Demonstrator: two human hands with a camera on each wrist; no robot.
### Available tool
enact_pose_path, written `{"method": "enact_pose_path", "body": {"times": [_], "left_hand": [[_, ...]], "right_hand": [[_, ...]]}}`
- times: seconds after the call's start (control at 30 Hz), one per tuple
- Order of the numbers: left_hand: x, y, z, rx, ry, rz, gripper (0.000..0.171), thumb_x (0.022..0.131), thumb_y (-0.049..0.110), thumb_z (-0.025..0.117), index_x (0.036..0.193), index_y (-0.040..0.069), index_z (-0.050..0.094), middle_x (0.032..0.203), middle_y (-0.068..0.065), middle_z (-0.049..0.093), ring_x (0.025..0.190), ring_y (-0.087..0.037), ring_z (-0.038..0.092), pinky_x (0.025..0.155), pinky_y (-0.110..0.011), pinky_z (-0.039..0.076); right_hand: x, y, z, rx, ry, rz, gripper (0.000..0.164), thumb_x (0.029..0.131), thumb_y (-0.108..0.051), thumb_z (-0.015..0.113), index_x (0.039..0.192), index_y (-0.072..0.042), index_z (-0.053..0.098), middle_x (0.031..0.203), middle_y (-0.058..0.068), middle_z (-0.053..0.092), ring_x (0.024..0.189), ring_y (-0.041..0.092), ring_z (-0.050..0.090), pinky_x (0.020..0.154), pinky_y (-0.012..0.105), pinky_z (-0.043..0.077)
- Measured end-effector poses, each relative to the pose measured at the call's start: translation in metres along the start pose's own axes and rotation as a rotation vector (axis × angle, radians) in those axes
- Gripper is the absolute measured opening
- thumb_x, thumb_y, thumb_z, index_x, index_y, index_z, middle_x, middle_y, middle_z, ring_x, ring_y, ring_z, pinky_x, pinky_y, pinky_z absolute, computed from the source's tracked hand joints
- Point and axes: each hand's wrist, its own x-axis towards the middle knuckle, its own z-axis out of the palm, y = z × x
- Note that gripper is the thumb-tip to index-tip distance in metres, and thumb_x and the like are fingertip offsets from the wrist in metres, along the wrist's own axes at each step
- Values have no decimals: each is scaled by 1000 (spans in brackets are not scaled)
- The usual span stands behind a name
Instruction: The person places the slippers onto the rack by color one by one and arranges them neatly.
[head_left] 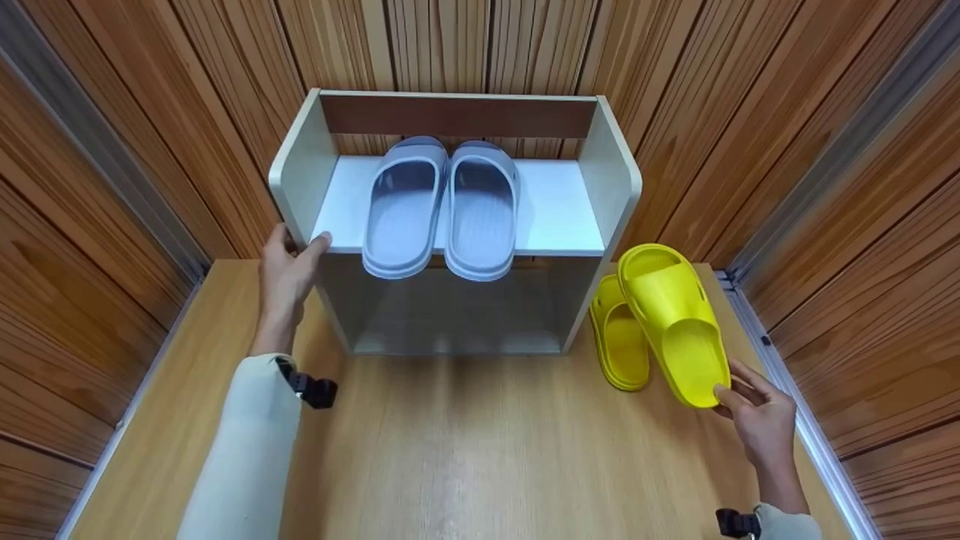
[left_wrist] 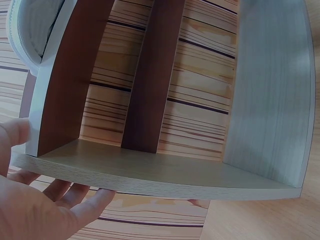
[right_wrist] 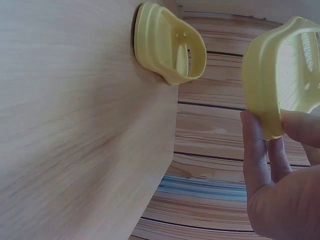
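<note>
Two grey-blue slippers (head_left: 405, 214) stand side by side on the upper shelf of a small white shoe rack (head_left: 562, 202). My left hand (head_left: 289, 281) grips the rack's left side panel at the height of that shelf. In the left wrist view the thumb lies on the shelf's edge and the fingers (left_wrist: 92, 207) are outside the panel. My right hand (head_left: 765, 420) pinches a yellow slipper (head_left: 679, 330) by its heel, thumb inside and fingers underneath. The right wrist view shows that slipper raised off the floor. Its mate, another yellow slipper (head_left: 624, 341), lies on the floor right of the rack.
Wood-plank walls (head_left: 442, 45) enclose the space at the back and both sides. Metal strips (head_left: 810, 442) run along the foot of the side walls. The rack stands on a light wooden floor (head_left: 465, 450) and has a lower compartment (head_left: 450, 307) under the shelf.
</note>
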Motion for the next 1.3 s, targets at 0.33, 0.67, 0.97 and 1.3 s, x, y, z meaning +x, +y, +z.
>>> {"method": "enact_pose_path", "body": {"times": [0.33, 0.67, 0.97, 1.3], "left_hand": [[0, 1, 0, 5, -6, -27, 67, 102, 34, 59, 158, 10, 30, 157, -17, 36, 143, -33, 36, 116, -50, 33], [0, 1, 0, 0, -12, -42, 68, 102, 35, 59, 158, 12, 29, 158, -17, 34, 145, -33, 35, 116, -50, 32], [0, 0, 1, -5, 15, 22, 63, 101, 29, 60, 155, 6, 35, 153, -20, 40, 138, -33, 41, 113, -49, 36], [2, -1, 1, 4, 3, -20, 66, 102, 33, 59, 158, 10, 31, 156, -17, 37, 142, -33, 37, 115, -51, 34]], "right_hand": [[-14, 0, 1, 6, 6, -13, 53, 90, 9, 70, 141, 4, 55, 109, -14, 70, 89, 3, 71, 67, 25, 59], [-26, -6, 4, 30, -43, -170, 46, 87, 16, 69, 132, 13, 59, 106, -6, 73, 89, 8, 72, 64, 28, 59], [-28, -13, 12, -4, -91, -252, 43, 84, 21, 68, 127, 15, 62, 107, -2, 72, 91, 9, 71, 63, 30, 59], [-33, -11, 26, -114, -141, -262, 43, 84, 17, 71, 126, 13, 63, 112, -8, 69, 96, 9, 68, 64, 32, 59]]}}
